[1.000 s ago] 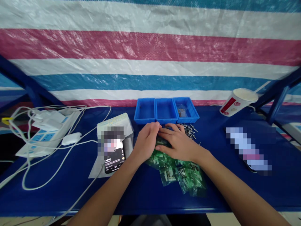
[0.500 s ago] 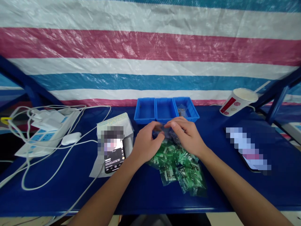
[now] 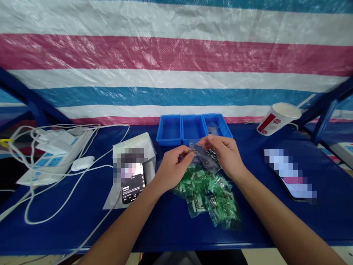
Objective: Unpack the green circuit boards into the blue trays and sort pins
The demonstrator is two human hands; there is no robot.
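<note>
My left hand pinches small metal screws between thumb and forefinger, just in front of the blue bins. A small clear plastic bag is held by its edge in the fingertips of my right hand, close beside those screws. Under and beside my right fingers lies a clear bag of dark screws. Nearer to me is a pile of green bags with screws and pale parts inside.
Three joined blue bins stand behind my hands; the right one holds clear bags. A phone leans on a box at left, near cables and a power strip. At right are a tilted paper cup and another phone.
My right hand has moved slightly right, away from my left. The clear bag and the screws between my fingertips now show more plainly.
</note>
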